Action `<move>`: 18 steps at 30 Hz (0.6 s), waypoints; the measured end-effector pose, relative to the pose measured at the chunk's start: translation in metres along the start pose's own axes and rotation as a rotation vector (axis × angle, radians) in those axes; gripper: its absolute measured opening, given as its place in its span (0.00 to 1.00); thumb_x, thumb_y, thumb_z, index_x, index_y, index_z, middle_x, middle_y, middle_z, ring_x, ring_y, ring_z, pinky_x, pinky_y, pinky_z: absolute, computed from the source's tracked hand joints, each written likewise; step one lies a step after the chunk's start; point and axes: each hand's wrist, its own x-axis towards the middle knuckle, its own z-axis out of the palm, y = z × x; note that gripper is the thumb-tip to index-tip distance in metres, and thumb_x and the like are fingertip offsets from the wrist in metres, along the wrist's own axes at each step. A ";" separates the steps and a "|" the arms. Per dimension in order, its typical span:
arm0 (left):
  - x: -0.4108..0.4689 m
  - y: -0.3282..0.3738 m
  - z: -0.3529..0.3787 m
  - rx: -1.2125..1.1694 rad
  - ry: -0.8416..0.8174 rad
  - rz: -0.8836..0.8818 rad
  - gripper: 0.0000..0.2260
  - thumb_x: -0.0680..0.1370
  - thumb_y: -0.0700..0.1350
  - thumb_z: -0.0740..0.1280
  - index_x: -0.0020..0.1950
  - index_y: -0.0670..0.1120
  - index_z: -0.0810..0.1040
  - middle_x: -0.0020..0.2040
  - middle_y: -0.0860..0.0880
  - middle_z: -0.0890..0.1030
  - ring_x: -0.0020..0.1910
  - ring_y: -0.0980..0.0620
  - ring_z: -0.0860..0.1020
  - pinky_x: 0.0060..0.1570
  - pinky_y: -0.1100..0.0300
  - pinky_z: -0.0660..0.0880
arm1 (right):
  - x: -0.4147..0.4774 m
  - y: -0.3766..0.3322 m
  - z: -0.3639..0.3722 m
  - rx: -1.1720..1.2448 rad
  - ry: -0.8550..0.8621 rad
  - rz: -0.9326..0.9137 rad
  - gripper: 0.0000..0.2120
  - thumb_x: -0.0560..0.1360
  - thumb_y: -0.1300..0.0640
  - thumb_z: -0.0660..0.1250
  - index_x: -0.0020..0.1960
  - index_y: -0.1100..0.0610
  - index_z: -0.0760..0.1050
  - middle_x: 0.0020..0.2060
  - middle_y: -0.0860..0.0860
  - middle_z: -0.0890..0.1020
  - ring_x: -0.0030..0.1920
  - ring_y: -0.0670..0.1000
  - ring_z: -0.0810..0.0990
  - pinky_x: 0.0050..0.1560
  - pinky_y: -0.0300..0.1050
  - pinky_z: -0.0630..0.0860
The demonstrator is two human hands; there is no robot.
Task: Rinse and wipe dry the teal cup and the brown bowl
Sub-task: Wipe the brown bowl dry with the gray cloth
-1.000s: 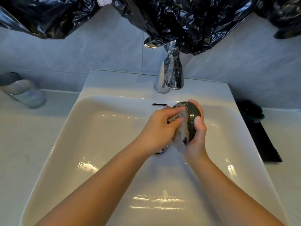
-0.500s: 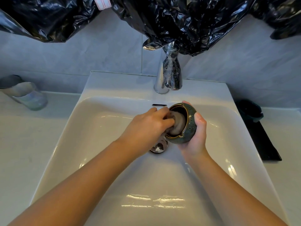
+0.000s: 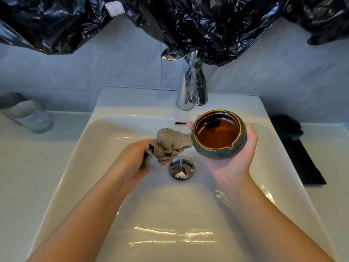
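Observation:
The brown bowl (image 3: 219, 134), glossy brown inside and speckled dark green outside, sits upright in my right hand (image 3: 234, 159), which cups it from below over the white sink (image 3: 90, 152). My left hand (image 3: 136, 159) grips a crumpled grey-brown cloth (image 3: 170, 146) just left of the bowl, its edge close to the bowl's side. The teal cup (image 3: 288, 126) stands on a black tray (image 3: 304, 163) on the counter at the right.
A chrome tap (image 3: 190, 86) rises behind the basin; no water runs. The chrome drain plug (image 3: 181, 167) lies below the cloth. A clear glass (image 3: 28, 116) stands on the left counter. Black plastic sheeting (image 3: 188, 21) hangs along the wall above.
My left hand has pulled the cloth out of the bowl and moved left. My right hand has turned the bowl from its side to upright, opening toward me.

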 end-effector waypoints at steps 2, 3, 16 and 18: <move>0.000 -0.002 -0.004 -0.119 -0.011 -0.031 0.18 0.79 0.33 0.53 0.43 0.39 0.83 0.44 0.40 0.85 0.39 0.48 0.85 0.43 0.54 0.81 | -0.002 -0.003 0.002 0.037 -0.037 -0.019 0.32 0.72 0.36 0.54 0.62 0.59 0.76 0.58 0.62 0.81 0.66 0.67 0.74 0.71 0.61 0.64; 0.000 -0.004 -0.005 -0.144 -0.027 -0.045 0.15 0.80 0.34 0.53 0.49 0.39 0.81 0.46 0.39 0.84 0.39 0.46 0.85 0.41 0.52 0.82 | -0.001 -0.003 0.002 0.037 -0.052 -0.020 0.32 0.72 0.36 0.54 0.61 0.59 0.77 0.57 0.62 0.81 0.66 0.67 0.74 0.71 0.62 0.64; 0.015 -0.019 0.027 0.149 0.012 0.069 0.14 0.75 0.42 0.69 0.60 0.42 0.76 0.49 0.42 0.84 0.45 0.47 0.82 0.38 0.58 0.77 | 0.005 0.018 0.000 -0.373 -0.146 -0.063 0.25 0.75 0.42 0.55 0.55 0.60 0.80 0.46 0.54 0.85 0.49 0.48 0.83 0.49 0.43 0.79; 0.018 -0.021 0.026 0.101 0.134 0.109 0.14 0.75 0.40 0.69 0.59 0.43 0.76 0.50 0.41 0.83 0.45 0.46 0.83 0.37 0.57 0.78 | 0.006 0.018 0.001 -0.548 -0.105 -0.160 0.21 0.78 0.49 0.58 0.64 0.61 0.73 0.50 0.51 0.83 0.48 0.41 0.83 0.47 0.36 0.77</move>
